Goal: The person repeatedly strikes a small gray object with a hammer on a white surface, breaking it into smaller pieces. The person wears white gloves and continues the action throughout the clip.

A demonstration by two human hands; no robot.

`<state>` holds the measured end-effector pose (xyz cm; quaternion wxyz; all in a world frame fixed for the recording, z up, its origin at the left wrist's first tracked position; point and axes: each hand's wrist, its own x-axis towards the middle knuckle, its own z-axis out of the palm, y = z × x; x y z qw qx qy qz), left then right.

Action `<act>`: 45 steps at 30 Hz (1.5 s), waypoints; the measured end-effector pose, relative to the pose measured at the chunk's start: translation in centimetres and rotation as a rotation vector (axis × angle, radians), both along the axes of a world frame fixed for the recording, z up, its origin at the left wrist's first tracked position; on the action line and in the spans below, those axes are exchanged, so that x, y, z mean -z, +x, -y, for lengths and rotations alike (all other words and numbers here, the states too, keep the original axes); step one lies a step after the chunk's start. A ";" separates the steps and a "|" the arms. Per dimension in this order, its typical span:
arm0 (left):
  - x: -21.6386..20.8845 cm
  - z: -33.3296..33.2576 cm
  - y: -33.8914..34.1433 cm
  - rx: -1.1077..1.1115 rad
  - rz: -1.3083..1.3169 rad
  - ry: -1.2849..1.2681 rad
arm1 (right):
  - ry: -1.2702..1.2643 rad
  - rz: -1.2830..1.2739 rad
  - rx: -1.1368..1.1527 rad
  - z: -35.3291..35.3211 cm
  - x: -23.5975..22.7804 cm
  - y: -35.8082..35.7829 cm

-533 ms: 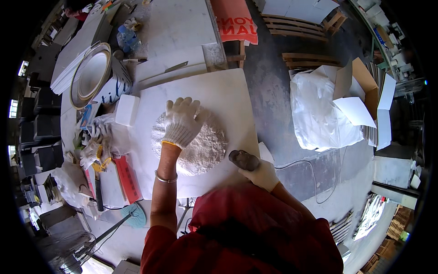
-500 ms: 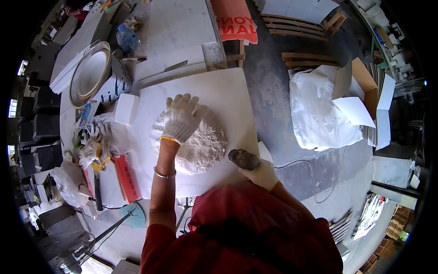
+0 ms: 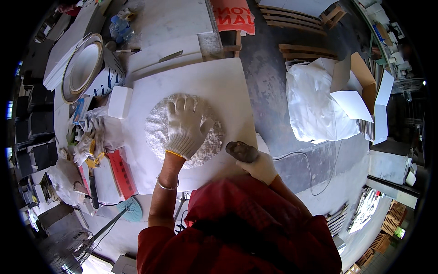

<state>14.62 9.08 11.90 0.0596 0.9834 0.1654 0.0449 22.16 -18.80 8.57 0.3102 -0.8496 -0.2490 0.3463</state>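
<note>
A round, rough-surfaced whitish slab lies on a pale board in front of me. My left hand, in a white knit glove with a yellow cuff edge, rests over the slab's middle with its fingers spread. My right hand, also in a pale glove, is closed round a dark, rounded hand tool, whose exact kind I cannot make out. This tool is held over the board's right edge, apart from the slab. The underside of the tool is hidden.
A white block and a large decorated bucket stand to the left. Used gloves and a red box lie nearer. Plastic sheeting and open cartons are at right. A fan stands lower left.
My left hand has moved from the slab's far edge back toward its middle, slightly right. The right hand keeps its hold on the dark tool. The whole view has shifted a little.
</note>
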 end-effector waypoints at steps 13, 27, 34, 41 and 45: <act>2.6 4.4 -0.9 0.466 -0.058 -0.038 | 0.180 -0.188 0.106 2.6 -0.2 -0.3; 5.5 9.4 -2.1 0.442 0.065 0.087 | 0.275 -0.276 0.225 4.2 -0.6 -1.4; 2.3 5.0 -5.3 0.074 0.100 -0.051 | 0.237 -0.220 0.161 2.8 -1.5 -1.1; 3.2 2.6 -8.9 -0.208 0.221 0.000 | 0.242 -0.194 0.006 -0.8 -1.6 -0.7; 2.8 2.6 -10.2 -0.180 0.346 -0.041 | 0.151 -0.050 -0.173 -5.4 -2.1 0.1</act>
